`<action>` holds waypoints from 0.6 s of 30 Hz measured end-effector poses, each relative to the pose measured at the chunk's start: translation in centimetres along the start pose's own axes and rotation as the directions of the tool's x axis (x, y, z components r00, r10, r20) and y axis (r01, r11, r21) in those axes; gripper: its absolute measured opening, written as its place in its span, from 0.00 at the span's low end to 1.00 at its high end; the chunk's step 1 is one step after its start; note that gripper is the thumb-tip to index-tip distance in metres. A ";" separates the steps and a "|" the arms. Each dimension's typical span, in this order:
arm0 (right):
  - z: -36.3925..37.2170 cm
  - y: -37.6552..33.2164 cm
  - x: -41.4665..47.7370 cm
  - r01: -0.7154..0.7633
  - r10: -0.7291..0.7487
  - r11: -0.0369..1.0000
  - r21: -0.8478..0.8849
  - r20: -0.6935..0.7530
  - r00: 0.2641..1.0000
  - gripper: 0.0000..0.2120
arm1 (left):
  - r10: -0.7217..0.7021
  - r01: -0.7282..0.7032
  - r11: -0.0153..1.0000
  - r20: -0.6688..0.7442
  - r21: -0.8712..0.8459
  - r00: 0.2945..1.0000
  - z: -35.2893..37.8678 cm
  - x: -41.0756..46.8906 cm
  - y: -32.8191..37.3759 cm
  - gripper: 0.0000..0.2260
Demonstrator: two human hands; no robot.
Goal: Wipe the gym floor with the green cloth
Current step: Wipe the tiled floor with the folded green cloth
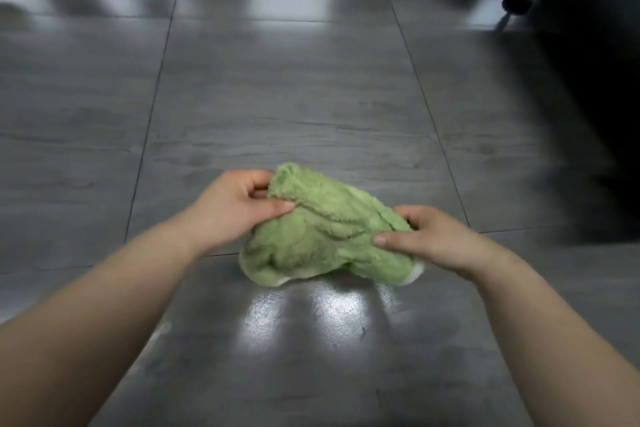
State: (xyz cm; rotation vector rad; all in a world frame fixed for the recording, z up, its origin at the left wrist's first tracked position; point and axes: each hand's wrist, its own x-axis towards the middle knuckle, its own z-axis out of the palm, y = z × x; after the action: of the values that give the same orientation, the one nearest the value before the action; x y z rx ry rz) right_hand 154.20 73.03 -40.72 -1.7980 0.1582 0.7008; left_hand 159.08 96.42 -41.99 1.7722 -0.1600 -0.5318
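Note:
A fluffy green cloth (322, 229) with white corners is bunched up at the centre of the view, its lower folds resting on or just above the grey tiled gym floor (277, 107). My left hand (235, 208) pinches the cloth's upper left end between thumb and fingers. My right hand (433, 239) grips its right side, thumb on top. Both forearms reach in from the bottom corners.
The floor is large glossy grey tiles with dark grout lines and bright light reflections in front of me. A dark blurred piece of equipment (575, 80) with a small black wheel (517, 2) fills the upper right.

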 end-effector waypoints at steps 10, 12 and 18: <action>1.9 5.0 3.2 -0.256 0.258 0.959 -0.120 0.001 0.966 0.09 | -0.220 0.208 0.971 0.101 0.116 0.970 0.8 0.0 -6.8 0.13; 3.1 6.7 4.4 -0.239 0.186 0.919 -0.314 -0.191 0.964 0.06 | -0.174 0.162 0.966 0.044 0.201 0.984 1.5 0.2 -8.8 0.12; 6.6 11.0 1.2 0.083 -0.518 0.499 -0.863 -0.220 0.826 0.11 | 0.213 -0.319 0.693 0.239 0.647 0.947 -0.2 -2.3 -10.4 0.17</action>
State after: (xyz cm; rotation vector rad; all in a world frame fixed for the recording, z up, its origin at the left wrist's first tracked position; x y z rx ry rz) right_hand 147.88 75.44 -51.64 -2.8219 -0.2547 -0.0013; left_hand 155.34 100.32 -51.21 2.3690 -0.7998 -0.4090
